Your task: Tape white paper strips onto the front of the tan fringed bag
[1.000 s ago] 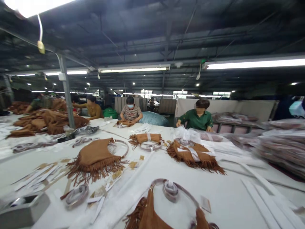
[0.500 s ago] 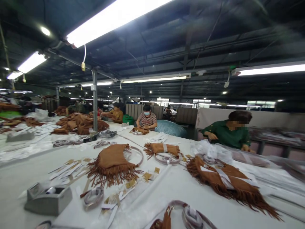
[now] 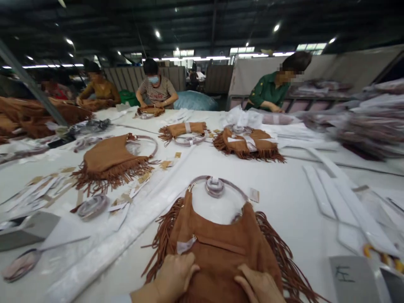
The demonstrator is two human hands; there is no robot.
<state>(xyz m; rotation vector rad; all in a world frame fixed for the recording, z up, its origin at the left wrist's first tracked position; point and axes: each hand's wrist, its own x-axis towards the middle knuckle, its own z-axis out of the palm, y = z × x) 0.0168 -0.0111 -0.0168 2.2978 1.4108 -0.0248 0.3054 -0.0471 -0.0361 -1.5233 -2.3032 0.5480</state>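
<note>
A brown suede handbag [image 3: 217,248] with long fringe down both sides lies flat in front of me, its handle [image 3: 233,185] pointing away. My left hand [image 3: 176,273] grips the left part of its body, fingers curled and thumb pointing inward. On the right part, my right hand [image 3: 259,284] is closed on the suede, partly cut off by the lower edge. Inside the handle arch sits a wrapped strap coil [image 3: 215,187]. White wrapping [image 3: 186,245] covers a small piece near the bag's zipper.
More fringed bags lie ahead: one at left [image 3: 107,158], one banded [image 3: 186,129], one at right [image 3: 249,143]. Tags [image 3: 41,189], a strap coil [image 3: 93,206] and a grey box [image 3: 28,229] are at left; white strips [image 3: 337,198] and a grey card [image 3: 353,277] at right. Co-workers stand across the table.
My view has tilted down and turned right. Both my hands have come into sight on the near handbag, which earlier showed only its handle end at the bottom edge.
</note>
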